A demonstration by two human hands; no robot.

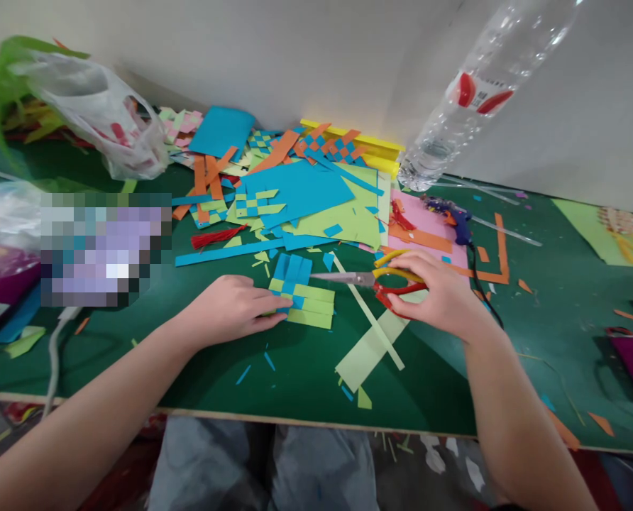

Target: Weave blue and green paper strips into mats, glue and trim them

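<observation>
My left hand lies on the green table, fingers pressed together on the left edge of a small woven mat of blue and light-green paper strips. My right hand grips the yellow-and-red handles of a pair of scissors. The blades lie closed and point left toward the mat. Loose light-green strips lie in front of the scissors.
A heap of blue, orange and green paper and woven pieces covers the table's back. A clear plastic bottle leans at back right, a plastic bag at back left. A glue gun lies on pink paper. Purple cases sit at both edges.
</observation>
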